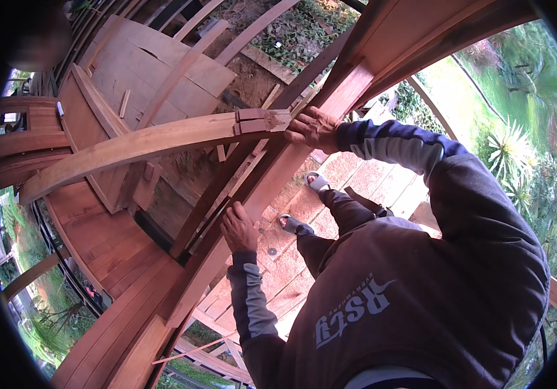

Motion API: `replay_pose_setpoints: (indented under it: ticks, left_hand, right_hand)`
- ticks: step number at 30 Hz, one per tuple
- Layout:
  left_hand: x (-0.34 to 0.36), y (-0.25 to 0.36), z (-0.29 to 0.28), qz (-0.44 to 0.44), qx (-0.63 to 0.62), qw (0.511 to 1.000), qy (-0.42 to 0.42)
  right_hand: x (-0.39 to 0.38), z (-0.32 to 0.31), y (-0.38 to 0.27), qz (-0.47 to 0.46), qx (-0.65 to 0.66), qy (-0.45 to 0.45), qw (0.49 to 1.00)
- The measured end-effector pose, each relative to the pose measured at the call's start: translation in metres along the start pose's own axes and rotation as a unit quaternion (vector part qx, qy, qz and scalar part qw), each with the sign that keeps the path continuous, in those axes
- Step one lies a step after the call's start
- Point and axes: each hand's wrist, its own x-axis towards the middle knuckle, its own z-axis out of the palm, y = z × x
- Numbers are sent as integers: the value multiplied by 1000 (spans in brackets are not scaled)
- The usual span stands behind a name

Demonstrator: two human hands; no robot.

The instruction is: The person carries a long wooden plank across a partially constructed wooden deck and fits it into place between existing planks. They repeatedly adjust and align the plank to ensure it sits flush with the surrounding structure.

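Note:
My right hand [314,128] grips the notched end of a long curved wooden beam [136,144], where it meets a straight slanted beam [272,178]. The curved beam runs away to the left. My left hand [238,227] is lower down on the slanted beam, with its fingers bent over the beam's edge. Both of my arms are in dark sleeves with grey panels. My feet in light sandals [304,204] stand on wooden planks [356,178] below.
A timber frame of ribs and boards surrounds me. A platform of flat boards [155,68] lies at the upper left, and curved planking [106,249] at the lower left. Bare earth and plants [298,29] are beneath, with green bushes [518,149] to the right.

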Motion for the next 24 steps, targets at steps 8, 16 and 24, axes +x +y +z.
replay_pose_setpoints:
  ticks: [8, 16, 24]
  left_hand:
    - [27, -20, 5, 62, -157, 979, -117]
    - [-4, -4, 5, 6, -110, 994, 4]
    - [14, -8, -18, 22, -150, 980, -130]
  right_hand:
    - [41, -23, 16, -26, 30, -327, 944]
    - [13, -23, -1, 17, 24, -202, 979]
    - [10, 0, 8, -1, 24, -179, 983]
